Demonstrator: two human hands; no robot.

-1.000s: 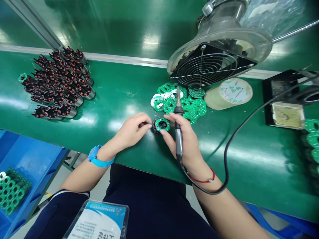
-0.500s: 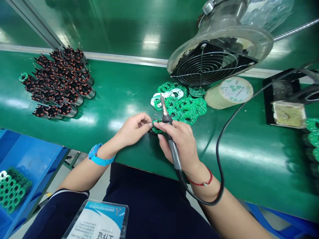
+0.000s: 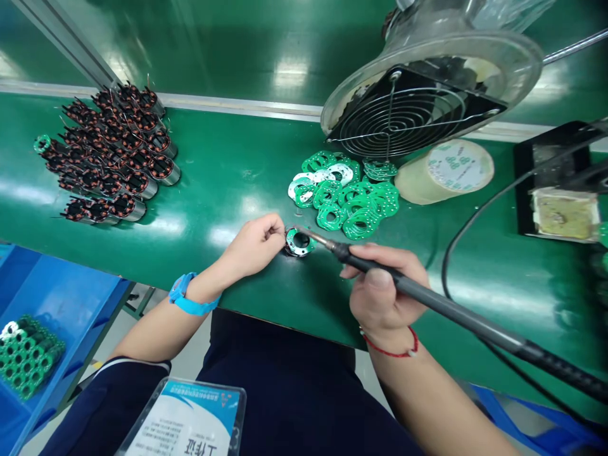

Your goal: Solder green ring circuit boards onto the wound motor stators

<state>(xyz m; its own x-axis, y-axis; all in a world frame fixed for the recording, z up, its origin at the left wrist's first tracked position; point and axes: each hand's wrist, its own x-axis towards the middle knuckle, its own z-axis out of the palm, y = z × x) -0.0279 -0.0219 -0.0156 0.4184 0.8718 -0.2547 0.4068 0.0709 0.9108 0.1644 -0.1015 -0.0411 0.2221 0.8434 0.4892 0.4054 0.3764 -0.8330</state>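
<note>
A ring-shaped green circuit board (image 3: 308, 247) sits on top of a motor stator (image 3: 295, 254) at the bench's front middle. My left hand (image 3: 256, 246) is closed at the stator's left side, thumb and fingertips pinched against its edge. Whether a thin wire is also between them I cannot tell. In my right hand (image 3: 392, 288) is a soldering iron (image 3: 441, 305), gripped like a pen. Its metal tip points left and reaches the board's upper right edge; actual contact is too small to make out.
A loose pile of ring boards (image 3: 358, 206) lies behind the stator. Beyond stand a fume fan (image 3: 389, 117), a roll of tape (image 3: 444, 172) and a soldering stand with sponge (image 3: 565, 214). Rows of stators (image 3: 111, 158) stand left. A blue bin (image 3: 90, 304) holds more boards.
The soldering iron has swung from pointing up and away to lying leftward, its tip now at the board. My right hand has moved right, off the board. My left hand stays by the stator.
</note>
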